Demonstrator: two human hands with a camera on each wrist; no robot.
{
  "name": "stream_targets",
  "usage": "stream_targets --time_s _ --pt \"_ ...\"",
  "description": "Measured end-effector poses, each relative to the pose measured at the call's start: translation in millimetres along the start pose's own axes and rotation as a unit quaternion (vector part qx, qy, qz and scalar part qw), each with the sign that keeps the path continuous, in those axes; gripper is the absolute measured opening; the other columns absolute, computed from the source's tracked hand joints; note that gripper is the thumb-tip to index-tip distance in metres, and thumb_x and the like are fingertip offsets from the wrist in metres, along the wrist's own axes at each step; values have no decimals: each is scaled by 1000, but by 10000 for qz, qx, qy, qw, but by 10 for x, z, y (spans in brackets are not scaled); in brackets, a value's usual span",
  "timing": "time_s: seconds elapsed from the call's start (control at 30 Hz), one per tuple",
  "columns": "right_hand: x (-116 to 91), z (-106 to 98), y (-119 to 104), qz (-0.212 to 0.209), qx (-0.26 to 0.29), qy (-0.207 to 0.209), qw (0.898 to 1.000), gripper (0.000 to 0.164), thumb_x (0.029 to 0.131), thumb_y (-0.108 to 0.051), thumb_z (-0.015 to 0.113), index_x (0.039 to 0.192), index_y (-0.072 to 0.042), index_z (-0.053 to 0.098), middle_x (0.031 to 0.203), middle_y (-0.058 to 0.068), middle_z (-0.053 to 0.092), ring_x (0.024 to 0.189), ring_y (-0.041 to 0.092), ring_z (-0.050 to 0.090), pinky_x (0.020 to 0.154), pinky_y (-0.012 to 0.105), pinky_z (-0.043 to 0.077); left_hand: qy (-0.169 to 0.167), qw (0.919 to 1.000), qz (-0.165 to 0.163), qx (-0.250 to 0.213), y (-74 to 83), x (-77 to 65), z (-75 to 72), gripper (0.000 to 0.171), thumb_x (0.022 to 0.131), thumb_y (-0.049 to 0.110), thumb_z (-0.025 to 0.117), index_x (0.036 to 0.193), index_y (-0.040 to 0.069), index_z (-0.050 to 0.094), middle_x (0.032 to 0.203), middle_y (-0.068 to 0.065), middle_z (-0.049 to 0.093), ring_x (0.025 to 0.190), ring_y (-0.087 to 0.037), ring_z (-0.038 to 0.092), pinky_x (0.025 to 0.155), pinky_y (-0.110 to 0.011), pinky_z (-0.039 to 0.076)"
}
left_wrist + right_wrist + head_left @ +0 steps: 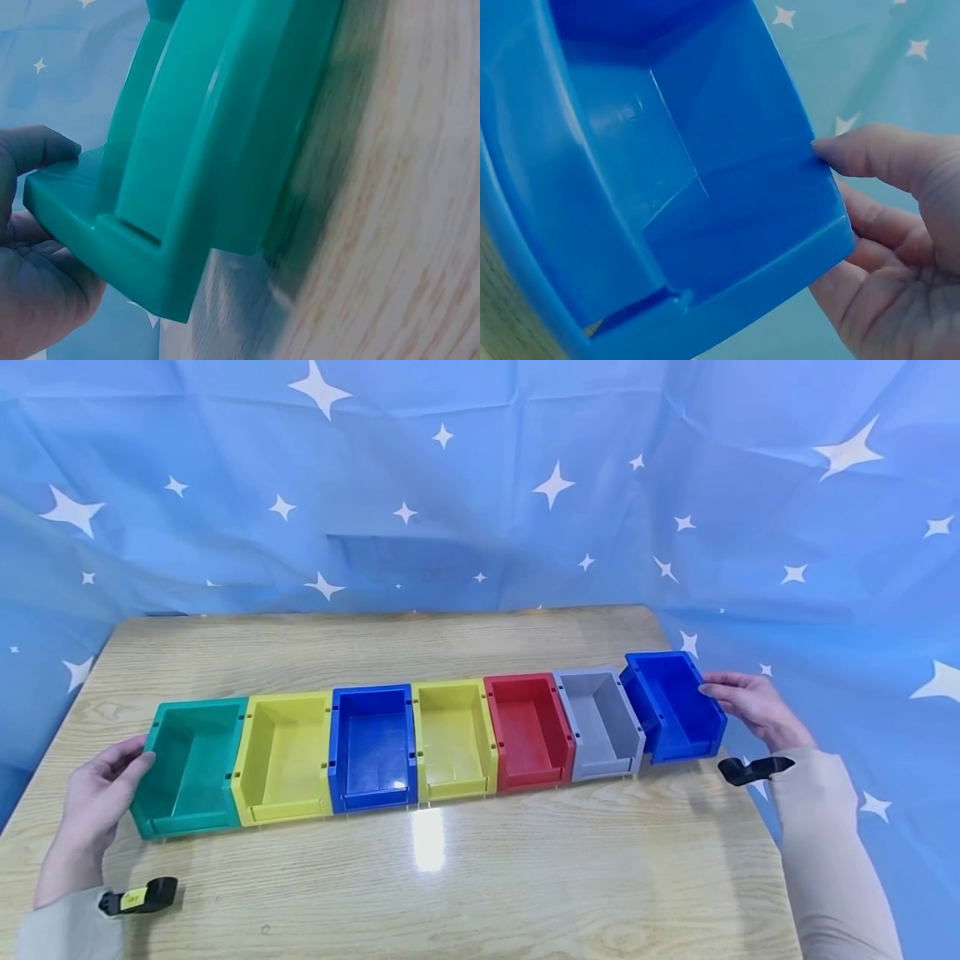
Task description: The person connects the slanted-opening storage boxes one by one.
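Observation:
A green storage bin (197,768) stands at the left end of a row of open-front plastic bins. My left hand (101,793) grips its left wall, the thumb over the rim; in the left wrist view the fingers lie outside the green wall (247,150). At the right end, my right hand (757,702) pinches the right wall of a blue bin (678,706), with thumb inside and fingers outside. That blue bin (742,187) sits slightly tilted beside the grey bin (600,718), its front set apart from it. All bins in view hold nothing.
Between the end bins stand a yellow bin (288,760), a second blue bin (373,752), another yellow bin (453,743) and a red bin (528,735), side by side. The wooden table (480,885) meets a blue star-patterned cloth (480,485) behind and at the right.

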State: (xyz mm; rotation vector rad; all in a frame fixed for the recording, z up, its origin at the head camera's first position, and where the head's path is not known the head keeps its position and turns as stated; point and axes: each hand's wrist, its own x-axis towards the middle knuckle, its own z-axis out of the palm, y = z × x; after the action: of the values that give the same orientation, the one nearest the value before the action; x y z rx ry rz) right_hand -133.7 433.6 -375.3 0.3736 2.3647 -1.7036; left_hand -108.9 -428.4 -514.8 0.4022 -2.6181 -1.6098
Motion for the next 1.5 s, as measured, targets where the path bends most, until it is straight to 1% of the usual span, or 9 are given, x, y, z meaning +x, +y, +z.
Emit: stream_targets --time_s 0.07,0.13,0.2,0.27,0.33,0.43,0.57,0.97,1.5 --pt "-8 34 -18 -201 -312 225 9991 10 93 -17 60 100 -22 66 86 -22 63 79 -6 59 67 9 50 7 10000 11 7 0 1 1 34 95 29 53 127 18 54 103 22 47 92 5 43 67 -2 40" --pt "-17 102 -57 -547 -956 621 9920 22 94 -21 58 112 -11 62 90 -17 63 79 -8 56 67 8 48 4 10000 -2 1 2 0 2 34 95 29 53 127 18 54 103 22 47 92 5 43 67 -2 39" --pt "-19 201 -111 -943 -1785 1121 9730 39 94 -27 56 124 -2 55 100 -4 64 85 -5 55 69 9 46 3 10000 -14 -6 4 -1 2 33 95 29 53 127 18 55 103 22 48 92 4 43 67 -2 39" --pt "-20 322 -191 -1368 -2403 1418 9505 49 95 -28 56 131 4 48 116 14 59 100 10 56 80 22 50 2 10000 -39 -31 5 -2 2 32 95 29 53 126 19 55 103 22 48 92 4 43 67 -2 39" --pt "-17 440 -263 -1871 -2839 1385 9302 54 95 -27 55 137 4 42 132 28 46 117 29 47 93 40 45 2 10000 -48 -31 4 -1 3 33 95 29 53 126 19 55 103 22 47 92 4 43 67 -2 39" --pt "-4 614 -345 -2620 -3162 918 9072 58 95 -24 55 142 3 35 143 31 31 132 47 24 104 64 22 -10 10000 -66 -19 7 -4 5 33 95 30 53 126 19 54 103 22 47 92 5 43 67 -1 39" --pt "-9 828 -378 -2986 -3666 353 8804 66 95 -29 54 147 -1 25 151 26 15 140 39 5 112 57 4 -42 10000 -43 49 38 -10 7 37 95 31 53 129 16 53 103 22 47 91 5 43 66 -1 39" --pt "37 1169 -266 -2590 -4695 -121 8440 73 94 -48 47 152 -19 13 157 8 -6 141 24 -16 104 70 -5 20 10000 21 88 30 -13 7 36 95 30 53 128 15 54 102 23 47 92 5 43 67 -1 39" --pt "113 1260 -112 -2659 -4931 64 8283 77 88 -51 56 150 -18 23 157 9 6 142 24 -9 104 70 0 4 9999 17 140 16 -22 16 44 96 31 52 135 10 50 103 23 46 92 6 43 67 -1 39"
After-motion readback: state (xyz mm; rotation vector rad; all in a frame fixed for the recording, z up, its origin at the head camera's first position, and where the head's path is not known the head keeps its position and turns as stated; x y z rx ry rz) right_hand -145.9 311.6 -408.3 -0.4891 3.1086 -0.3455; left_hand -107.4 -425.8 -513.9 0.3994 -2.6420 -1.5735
